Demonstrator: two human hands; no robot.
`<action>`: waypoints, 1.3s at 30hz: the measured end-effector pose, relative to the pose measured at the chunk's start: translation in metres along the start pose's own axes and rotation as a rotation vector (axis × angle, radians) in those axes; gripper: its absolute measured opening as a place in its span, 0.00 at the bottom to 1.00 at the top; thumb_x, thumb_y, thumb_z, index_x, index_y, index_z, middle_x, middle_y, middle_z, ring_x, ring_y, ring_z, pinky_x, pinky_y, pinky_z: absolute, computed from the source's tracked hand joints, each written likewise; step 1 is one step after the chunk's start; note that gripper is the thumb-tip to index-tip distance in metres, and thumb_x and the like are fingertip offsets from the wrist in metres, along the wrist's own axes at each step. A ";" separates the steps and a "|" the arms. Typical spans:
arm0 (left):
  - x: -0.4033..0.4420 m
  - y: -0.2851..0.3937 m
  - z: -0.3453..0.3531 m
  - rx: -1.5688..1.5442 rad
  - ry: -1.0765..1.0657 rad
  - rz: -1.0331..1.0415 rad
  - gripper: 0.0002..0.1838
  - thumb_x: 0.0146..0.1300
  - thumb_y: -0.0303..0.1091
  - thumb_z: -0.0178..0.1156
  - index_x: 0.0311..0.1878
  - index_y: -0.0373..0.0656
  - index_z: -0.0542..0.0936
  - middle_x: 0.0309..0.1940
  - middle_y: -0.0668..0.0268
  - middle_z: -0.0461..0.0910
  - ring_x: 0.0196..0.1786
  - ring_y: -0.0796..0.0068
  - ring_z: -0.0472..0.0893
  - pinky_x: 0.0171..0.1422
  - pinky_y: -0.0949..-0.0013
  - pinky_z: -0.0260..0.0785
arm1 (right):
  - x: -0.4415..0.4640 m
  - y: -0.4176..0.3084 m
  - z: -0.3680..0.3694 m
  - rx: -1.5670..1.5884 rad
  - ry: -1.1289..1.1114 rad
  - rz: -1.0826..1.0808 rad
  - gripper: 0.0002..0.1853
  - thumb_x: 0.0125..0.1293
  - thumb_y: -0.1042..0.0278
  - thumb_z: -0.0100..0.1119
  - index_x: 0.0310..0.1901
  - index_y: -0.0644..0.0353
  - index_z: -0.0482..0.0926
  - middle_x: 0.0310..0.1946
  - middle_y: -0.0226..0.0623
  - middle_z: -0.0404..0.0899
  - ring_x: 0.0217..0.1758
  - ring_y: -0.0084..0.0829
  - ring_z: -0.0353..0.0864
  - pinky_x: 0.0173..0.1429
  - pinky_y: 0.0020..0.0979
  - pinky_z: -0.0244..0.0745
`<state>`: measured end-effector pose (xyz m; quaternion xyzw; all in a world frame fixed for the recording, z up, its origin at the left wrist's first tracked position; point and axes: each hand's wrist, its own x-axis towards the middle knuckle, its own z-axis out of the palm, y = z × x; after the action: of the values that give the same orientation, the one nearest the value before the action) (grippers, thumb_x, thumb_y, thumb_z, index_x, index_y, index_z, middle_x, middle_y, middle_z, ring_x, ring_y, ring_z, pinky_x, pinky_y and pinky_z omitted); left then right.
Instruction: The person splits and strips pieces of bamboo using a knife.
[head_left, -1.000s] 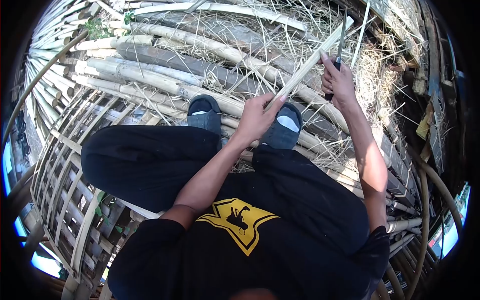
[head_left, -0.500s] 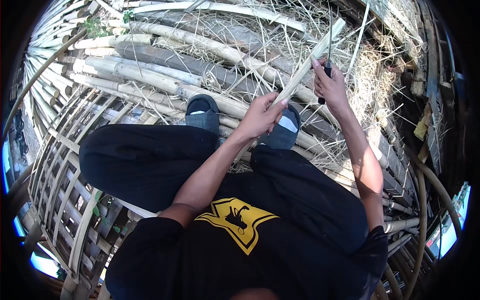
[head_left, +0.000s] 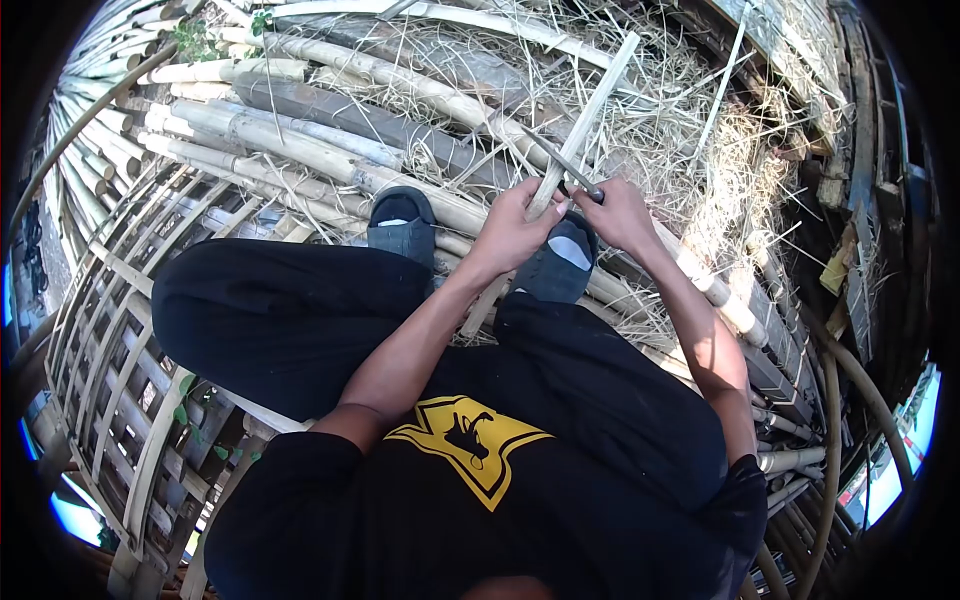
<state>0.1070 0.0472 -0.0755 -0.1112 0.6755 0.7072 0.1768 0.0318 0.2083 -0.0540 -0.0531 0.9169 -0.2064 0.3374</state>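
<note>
My left hand (head_left: pixel 516 232) is closed around a pale bamboo strip (head_left: pixel 592 112), which slants up and to the right from my fist. Its lower end (head_left: pixel 484 306) shows below the hand, between my knees. In my right hand (head_left: pixel 617 214) is a knife (head_left: pixel 560 158) with a dark handle. The blade points up and left and crosses the strip just above my left hand. Both hands are close together over my right sandal (head_left: pixel 556 266). Whether the edge bites into the strip I cannot tell.
Bamboo poles (head_left: pixel 300 150) lie under and beyond my feet, with thin shavings (head_left: pixel 660 120) strewn over them. On the left stands a woven bamboo lattice (head_left: pixel 130 370). Cut pole ends (head_left: pixel 90 170) are stacked at the far left. Dark boards (head_left: pixel 868 200) line the right side.
My right hand has come down and left with the knife, from the strip's upper part to just above my left hand. The strip's top has swung left.
</note>
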 end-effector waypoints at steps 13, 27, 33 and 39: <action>-0.001 0.004 -0.004 -0.350 -0.128 -0.278 0.13 0.71 0.37 0.55 0.53 0.43 0.70 0.20 0.77 0.64 0.15 0.91 0.58 0.17 0.79 0.44 | -0.001 -0.001 0.010 -0.125 0.067 -0.121 0.16 0.56 0.61 0.57 0.27 0.69 0.82 0.22 0.60 0.78 0.31 0.56 0.81 0.39 0.48 0.77; 0.000 0.019 -0.015 -0.215 -0.086 -0.280 0.14 0.56 0.18 0.54 0.44 0.43 0.65 0.21 0.76 0.65 0.14 0.89 0.62 0.16 0.78 0.50 | 0.035 -0.014 0.000 -0.266 0.229 -0.132 0.13 0.54 0.62 0.56 0.30 0.64 0.84 0.25 0.59 0.80 0.34 0.55 0.83 0.41 0.46 0.79; -0.033 0.039 -0.006 -0.249 -0.217 -0.313 0.12 0.62 0.22 0.58 0.41 0.46 0.64 0.18 0.77 0.64 0.14 0.91 0.59 0.15 0.79 0.46 | 0.070 0.082 -0.118 -0.195 0.582 0.402 0.19 0.57 0.59 0.54 0.37 0.69 0.83 0.35 0.59 0.82 0.42 0.54 0.83 0.47 0.47 0.77; -0.012 0.034 -0.010 -0.274 -0.157 -0.270 0.09 0.67 0.34 0.59 0.43 0.45 0.68 0.15 0.79 0.62 0.13 0.91 0.58 0.16 0.80 0.46 | 0.024 0.049 -0.107 -0.053 0.514 0.208 0.19 0.60 0.57 0.52 0.27 0.67 0.82 0.22 0.56 0.79 0.29 0.53 0.80 0.38 0.45 0.73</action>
<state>0.1036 0.0357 -0.0403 -0.1683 0.5360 0.7689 0.3053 -0.0532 0.2838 -0.0150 0.0869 0.9780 -0.1533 0.1118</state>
